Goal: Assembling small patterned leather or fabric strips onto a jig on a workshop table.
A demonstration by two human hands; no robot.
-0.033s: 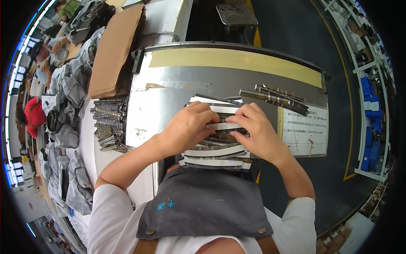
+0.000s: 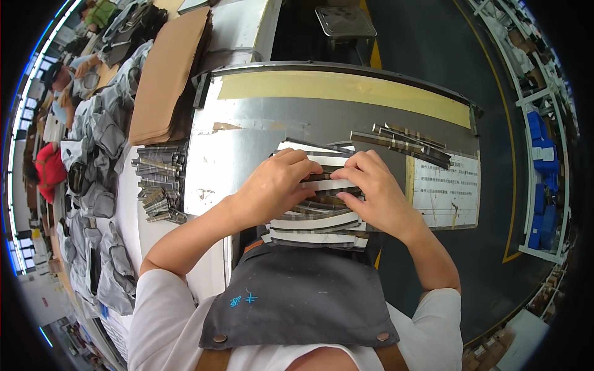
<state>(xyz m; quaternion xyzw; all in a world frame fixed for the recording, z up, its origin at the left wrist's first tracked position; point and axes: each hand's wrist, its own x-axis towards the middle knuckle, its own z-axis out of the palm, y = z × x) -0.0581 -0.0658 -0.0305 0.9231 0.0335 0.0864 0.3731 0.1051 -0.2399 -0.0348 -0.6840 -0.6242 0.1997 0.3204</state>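
Both hands meet over a pile of narrow dark and white strips (image 2: 317, 221) at the table's front edge. My left hand (image 2: 275, 188) is closed at the fingertips on one end of a short strip (image 2: 326, 185) with a white face. On the strip's other end, the thumb and fingers of my right hand (image 2: 378, 196) are pinched together. More white-faced strips (image 2: 328, 159) lie just beyond the fingertips. The fingers partly hide the held strip, and its material is unclear.
Bundled dark strips (image 2: 414, 143) lie on the metal table (image 2: 260, 114) at right, beside a printed sheet (image 2: 448, 195). More strips (image 2: 159, 179) are heaped at left, near stacked brown cardboard (image 2: 170, 74). Grey bags (image 2: 102, 123) and people are farther left; shelving with blue bins (image 2: 544, 154) stands right.
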